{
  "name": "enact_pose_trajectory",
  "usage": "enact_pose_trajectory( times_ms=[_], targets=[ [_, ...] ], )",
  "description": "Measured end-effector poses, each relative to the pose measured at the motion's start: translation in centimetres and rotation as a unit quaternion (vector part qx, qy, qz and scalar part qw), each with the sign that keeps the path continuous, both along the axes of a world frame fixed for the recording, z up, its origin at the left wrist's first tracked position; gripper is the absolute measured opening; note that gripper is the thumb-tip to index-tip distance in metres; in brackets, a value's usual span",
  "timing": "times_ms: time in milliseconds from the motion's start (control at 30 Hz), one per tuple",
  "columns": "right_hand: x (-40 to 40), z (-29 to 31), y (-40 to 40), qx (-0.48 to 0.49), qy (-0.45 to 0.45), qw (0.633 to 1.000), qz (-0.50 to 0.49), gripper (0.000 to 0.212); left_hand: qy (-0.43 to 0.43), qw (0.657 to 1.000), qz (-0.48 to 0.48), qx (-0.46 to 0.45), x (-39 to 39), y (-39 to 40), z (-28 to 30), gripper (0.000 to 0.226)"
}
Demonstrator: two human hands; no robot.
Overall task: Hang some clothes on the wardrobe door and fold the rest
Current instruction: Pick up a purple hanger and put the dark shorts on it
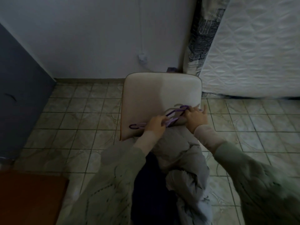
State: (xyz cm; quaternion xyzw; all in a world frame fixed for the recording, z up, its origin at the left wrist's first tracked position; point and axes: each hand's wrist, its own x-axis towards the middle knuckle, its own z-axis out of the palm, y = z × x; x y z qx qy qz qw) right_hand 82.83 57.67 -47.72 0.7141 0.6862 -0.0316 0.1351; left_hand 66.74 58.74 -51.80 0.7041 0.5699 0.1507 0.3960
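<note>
Purple plastic hangers [174,115] lie on a cream padded seat [152,95] in the middle of the view. My left hand [155,125] grips the hangers near their middle, and one hook sticks out to its left. My right hand [197,116] holds the hangers' right end, fingers curled over them. A grey garment [177,153] lies bunched on the near edge of the seat under my wrists and spills down toward me. A dark navy cloth [149,189] lies beside it, lower down.
A white quilted mattress [253,54] leans against the wall at right, with a patterned cloth [199,38] beside it. A dark grey panel [19,95] stands at left. An orange-brown surface [29,200] fills the lower left. Tiled floor [84,114] surrounds the seat.
</note>
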Motion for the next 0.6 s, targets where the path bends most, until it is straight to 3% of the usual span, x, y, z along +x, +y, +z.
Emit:
enact_pose_trajectory(
  times_ms=[233,400,500,600],
  targets=[
    [0.9,-1.0,1.3,-0.023,0.054,0.998,0.031,0.05,-0.021,0.998,0.053,-0.027,1.0,2.6,-0.9,0.05],
    [0.1,0.3,1.2,0.028,-0.006,0.993,0.112,0.038,-0.044,0.994,0.074,-0.067,0.6,3.0,-0.5,0.04],
    [-0.7,2.0,0.8,0.049,0.014,0.992,0.118,0.03,-0.054,0.99,0.079,-0.106,0.3,2.3,-0.2,0.047],
    [-1.4,3.7,0.1,0.074,0.027,0.989,0.126,0.029,-0.016,0.995,0.055,-0.087,0.1,0.9,0.2,0.037]
  ],
)
